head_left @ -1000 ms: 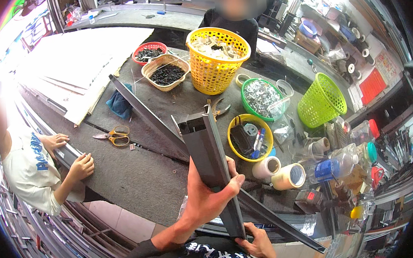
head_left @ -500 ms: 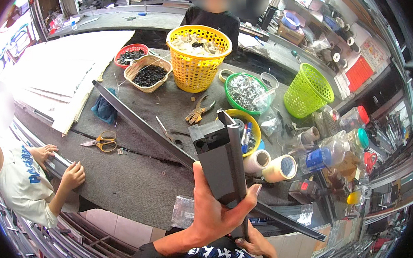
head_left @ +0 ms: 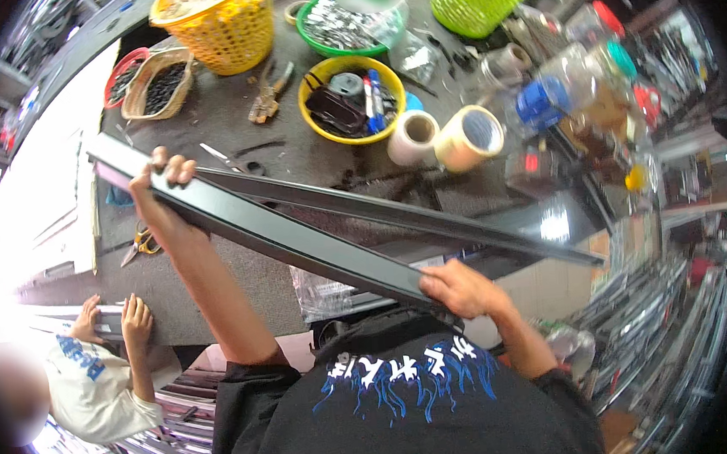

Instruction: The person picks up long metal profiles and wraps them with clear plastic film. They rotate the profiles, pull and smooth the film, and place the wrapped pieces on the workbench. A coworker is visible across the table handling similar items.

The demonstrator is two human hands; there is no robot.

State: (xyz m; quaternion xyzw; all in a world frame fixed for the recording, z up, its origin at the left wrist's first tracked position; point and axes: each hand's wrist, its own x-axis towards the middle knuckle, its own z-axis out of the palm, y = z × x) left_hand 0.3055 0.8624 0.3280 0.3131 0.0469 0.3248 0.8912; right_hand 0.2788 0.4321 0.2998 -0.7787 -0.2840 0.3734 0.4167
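A long dark grey metal profile (head_left: 279, 222) slants across in front of me, its far end up at the left. My left hand (head_left: 162, 175) is closed round it near that end, fingers over the top edge. At the lower right end, my right hand (head_left: 462, 287) grips it, with the thumb on top. Just beyond lies a second, thinner dark profile (head_left: 396, 206), running from behind the first one toward the lower right over the table edge. Scissors with orange handles (head_left: 144, 242) rest on the table near my left forearm.
On the grey table (head_left: 242, 294) stand a yellow basket (head_left: 224, 34), a green bowl of small parts (head_left: 345, 26), a yellow bowl with markers (head_left: 346, 97), tape rolls (head_left: 468, 138) and pliers (head_left: 270, 94). A co-worker's hands (head_left: 134, 319) rest at the left edge.
The profile has swung from upright, pointing away from me, to lying slantwise across my front. My left hand has moved to its left end, my right to its right end. The view has shifted.
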